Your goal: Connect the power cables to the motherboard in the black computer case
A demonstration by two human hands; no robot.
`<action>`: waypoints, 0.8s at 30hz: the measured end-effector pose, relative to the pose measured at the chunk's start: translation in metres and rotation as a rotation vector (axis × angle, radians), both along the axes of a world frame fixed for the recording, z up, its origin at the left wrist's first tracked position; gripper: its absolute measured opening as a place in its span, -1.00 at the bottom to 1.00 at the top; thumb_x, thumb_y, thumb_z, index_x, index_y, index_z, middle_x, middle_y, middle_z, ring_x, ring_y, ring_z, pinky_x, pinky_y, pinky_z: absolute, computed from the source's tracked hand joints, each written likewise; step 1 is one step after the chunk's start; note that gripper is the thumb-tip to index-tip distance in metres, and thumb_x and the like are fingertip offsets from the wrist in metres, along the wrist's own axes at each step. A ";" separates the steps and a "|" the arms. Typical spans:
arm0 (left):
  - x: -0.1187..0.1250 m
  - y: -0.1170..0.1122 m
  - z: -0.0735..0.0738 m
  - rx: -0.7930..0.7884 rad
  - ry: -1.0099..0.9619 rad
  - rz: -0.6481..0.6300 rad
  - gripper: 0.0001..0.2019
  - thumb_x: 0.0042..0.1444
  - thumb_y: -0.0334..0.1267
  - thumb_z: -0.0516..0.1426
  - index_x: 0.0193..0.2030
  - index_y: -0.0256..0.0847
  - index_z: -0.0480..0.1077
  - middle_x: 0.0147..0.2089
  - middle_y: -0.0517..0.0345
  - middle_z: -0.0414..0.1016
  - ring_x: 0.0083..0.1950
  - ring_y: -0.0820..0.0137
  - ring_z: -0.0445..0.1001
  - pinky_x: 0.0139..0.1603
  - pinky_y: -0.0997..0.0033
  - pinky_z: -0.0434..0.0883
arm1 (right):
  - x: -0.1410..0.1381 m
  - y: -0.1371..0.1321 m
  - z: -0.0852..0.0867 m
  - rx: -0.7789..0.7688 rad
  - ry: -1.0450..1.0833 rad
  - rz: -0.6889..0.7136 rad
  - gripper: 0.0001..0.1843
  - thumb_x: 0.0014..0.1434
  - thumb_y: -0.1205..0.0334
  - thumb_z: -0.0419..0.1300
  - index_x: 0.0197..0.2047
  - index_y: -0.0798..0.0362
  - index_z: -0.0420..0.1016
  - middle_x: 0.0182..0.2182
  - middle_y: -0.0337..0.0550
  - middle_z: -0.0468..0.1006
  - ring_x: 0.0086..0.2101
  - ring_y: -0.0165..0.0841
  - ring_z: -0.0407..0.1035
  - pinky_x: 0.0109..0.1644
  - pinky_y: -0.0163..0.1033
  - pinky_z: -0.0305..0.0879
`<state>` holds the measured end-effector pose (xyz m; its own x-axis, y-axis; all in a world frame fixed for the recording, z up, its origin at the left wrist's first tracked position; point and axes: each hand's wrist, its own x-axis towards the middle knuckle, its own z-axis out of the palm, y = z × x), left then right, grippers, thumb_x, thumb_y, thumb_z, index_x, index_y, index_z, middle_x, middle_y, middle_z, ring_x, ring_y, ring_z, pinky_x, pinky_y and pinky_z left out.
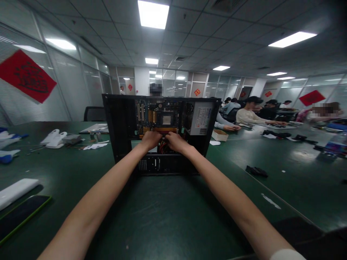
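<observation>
An open black computer case (119,122) lies on the green table (168,213) straight ahead, its blue motherboard (159,117) and grey power supply (200,121) exposed. Both my arms reach into it. My left hand (150,139) and my right hand (176,141) sit side by side at the lower edge of the motherboard, fingers curled down over an orange strip there. What the fingers hold is hidden behind the knuckles. Red cables (162,147) show just below the hands.
A dark phone (21,216) and a white bar (16,191) lie at the near left; white gloves (54,139) and papers sit further back on the left. A small black object (257,170) lies to the right. Several people work at tables at the back right.
</observation>
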<state>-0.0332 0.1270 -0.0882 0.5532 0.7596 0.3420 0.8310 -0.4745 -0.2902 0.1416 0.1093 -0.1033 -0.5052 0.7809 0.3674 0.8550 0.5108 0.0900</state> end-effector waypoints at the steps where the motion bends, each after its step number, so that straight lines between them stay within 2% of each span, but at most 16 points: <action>1: -0.001 0.000 0.000 0.002 -0.002 -0.004 -0.68 0.30 -0.37 0.00 -0.04 -0.36 0.58 -0.02 -0.31 0.60 0.02 -0.04 0.57 -0.07 0.09 0.47 | 0.000 0.002 0.001 -0.001 -0.018 0.018 -0.73 0.30 0.40 0.07 0.03 0.14 0.47 0.05 0.08 0.43 0.00 -0.19 0.43 0.04 -0.21 0.33; 4: -0.002 0.002 -0.001 0.003 -0.011 -0.011 -0.68 0.32 -0.35 0.00 -0.02 -0.33 0.58 -0.01 -0.28 0.59 0.03 -0.02 0.56 -0.06 0.10 0.48 | -0.003 0.009 0.005 -0.003 -0.068 0.040 -0.68 0.31 0.44 0.02 0.07 0.13 0.44 0.08 0.09 0.42 0.03 -0.18 0.42 0.07 -0.20 0.32; 9: -0.003 0.003 -0.002 -0.018 -0.024 -0.011 -0.69 0.34 -0.30 0.02 -0.02 -0.28 0.58 0.00 -0.24 0.60 0.04 0.02 0.57 -0.03 0.13 0.48 | -0.004 0.017 0.002 -0.001 -0.091 -0.024 -0.68 0.32 0.43 0.01 0.11 0.16 0.38 0.09 0.14 0.41 -0.01 -0.14 0.45 0.04 -0.14 0.36; 13: -0.004 0.000 -0.002 -0.035 -0.029 -0.007 -0.70 0.33 -0.31 0.02 -0.01 -0.26 0.58 -0.01 -0.19 0.61 0.03 0.04 0.57 -0.06 0.18 0.48 | -0.002 0.020 -0.001 0.003 -0.082 -0.055 -0.73 0.34 0.37 0.02 0.07 0.20 0.40 0.07 0.17 0.44 0.01 -0.10 0.45 0.03 -0.13 0.37; 17: -0.005 -0.003 -0.001 -0.062 -0.048 -0.003 -0.69 0.35 -0.30 0.00 -0.03 -0.18 0.58 -0.01 -0.12 0.61 0.03 0.10 0.58 -0.07 0.23 0.47 | -0.004 0.019 0.001 -0.009 -0.084 -0.069 -0.73 0.35 0.39 0.00 0.04 0.18 0.42 0.04 0.14 0.49 0.01 -0.14 0.46 0.03 -0.17 0.37; 24: -0.001 -0.002 0.001 -0.066 -0.047 0.013 -0.68 0.36 -0.25 -0.01 -0.05 -0.21 0.58 -0.04 -0.13 0.61 0.00 0.09 0.58 -0.12 0.24 0.47 | -0.007 0.017 0.005 -0.018 -0.070 -0.104 -0.74 0.35 0.39 0.01 0.02 0.17 0.46 0.02 0.14 0.55 0.00 -0.12 0.49 -0.01 -0.17 0.40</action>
<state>-0.0345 0.1250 -0.0867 0.5277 0.7882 0.3166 0.8492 -0.4805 -0.2191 0.1347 0.1262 -0.0981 -0.4451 0.8364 0.3199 0.8953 0.4218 0.1431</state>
